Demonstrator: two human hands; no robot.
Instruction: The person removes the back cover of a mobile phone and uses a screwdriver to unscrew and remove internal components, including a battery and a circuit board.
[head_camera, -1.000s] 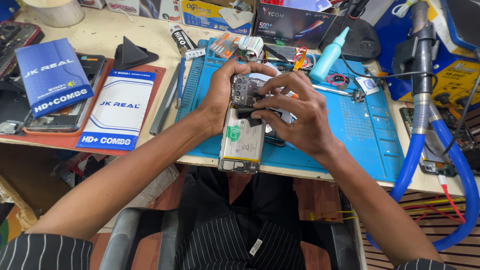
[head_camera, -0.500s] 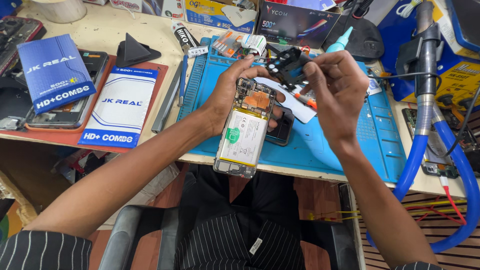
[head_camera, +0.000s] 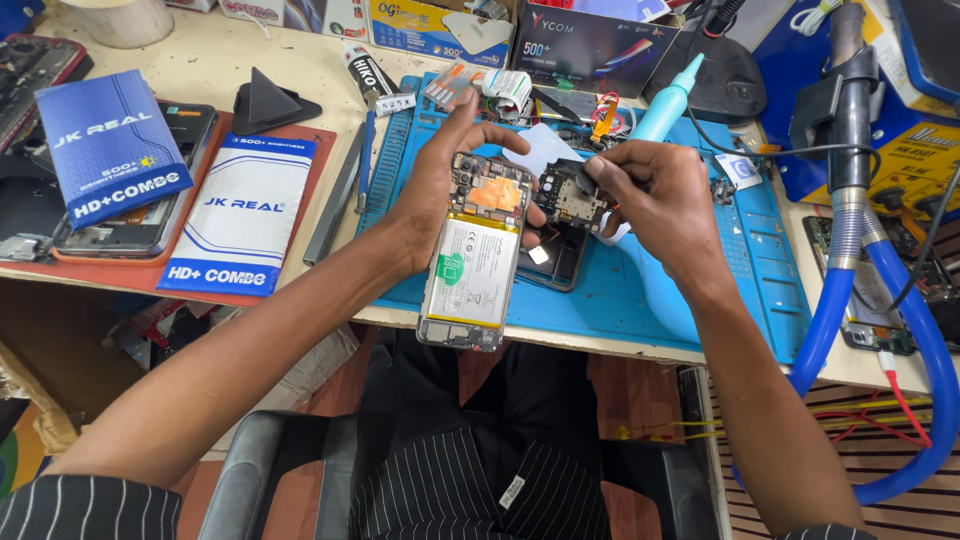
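Two hands work over the near edge of the worktop (head_camera: 300, 60), above the person's lap. Nearest, the left hand (head_camera: 440, 190) is closed round an opened phone (head_camera: 472, 262), gripping the upper part from its 9 o'clock side with the thumb across the top end, while the lower end hangs out past the worktop's edge. With the back off, the pale battery (head_camera: 478, 270) and the orange-taped boards above it lie bare; I judge the phone light and stiff but fragile, best held by its side rails as it is now, never by pressing on the battery or the exposed parts. At 3 o'clock from the phone's top, just beside it, the right hand (head_camera: 655, 195) pinches a small dark cover plate (head_camera: 568, 193) between thumb and fingertips, the other fingers curled. That plate looks thin, very light and easy to bend or drop, so an edge grip suits it. Under both lies a blue mat (head_camera: 640, 300), with another dark phone (head_camera: 553, 262) flat on it. Farther off at 12 o'clock stand a pale blue bottle (head_camera: 668, 100) and boxes (head_camera: 590, 45); at 9 o'clock lie blue packets (head_camera: 240, 215).
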